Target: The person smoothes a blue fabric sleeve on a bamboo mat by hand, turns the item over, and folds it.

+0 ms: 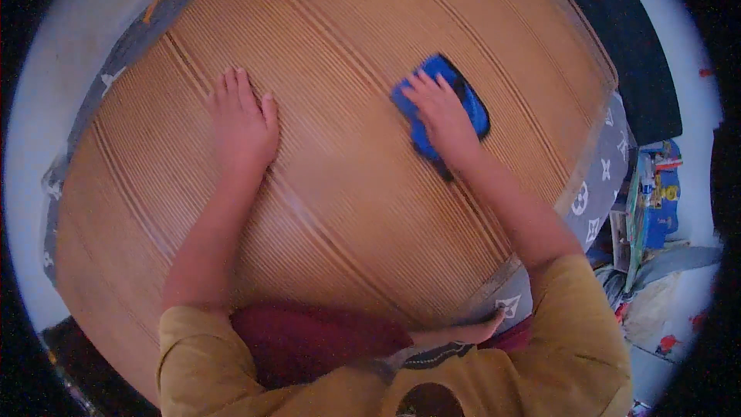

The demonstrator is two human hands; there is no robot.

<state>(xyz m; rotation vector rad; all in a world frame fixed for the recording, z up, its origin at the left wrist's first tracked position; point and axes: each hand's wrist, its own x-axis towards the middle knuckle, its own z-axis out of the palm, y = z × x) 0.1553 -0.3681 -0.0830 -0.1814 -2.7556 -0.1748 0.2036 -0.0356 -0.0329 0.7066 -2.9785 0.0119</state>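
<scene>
My left hand (244,125) lies palm down on the striped tan mat (332,100), its fingers stretched out and the thumb a little apart, holding nothing. To the right, my right hand (446,117) rests on top of a blue pouch (477,114) with black edging. The fingers of that hand are spread across the pouch's upper face, and its thumb is hard to make out. A short dark strap or tab sticks out at the pouch's near end. The pouch lies flat on the mat, partly covered by my right hand and wrist.
Grey patterned fabric (600,177) shows beyond the mat's right edge. A dark headboard-like panel (644,54) curves along the far right. Below it stand books and colourful small items (656,193). My folded legs (309,340) are at the near edge.
</scene>
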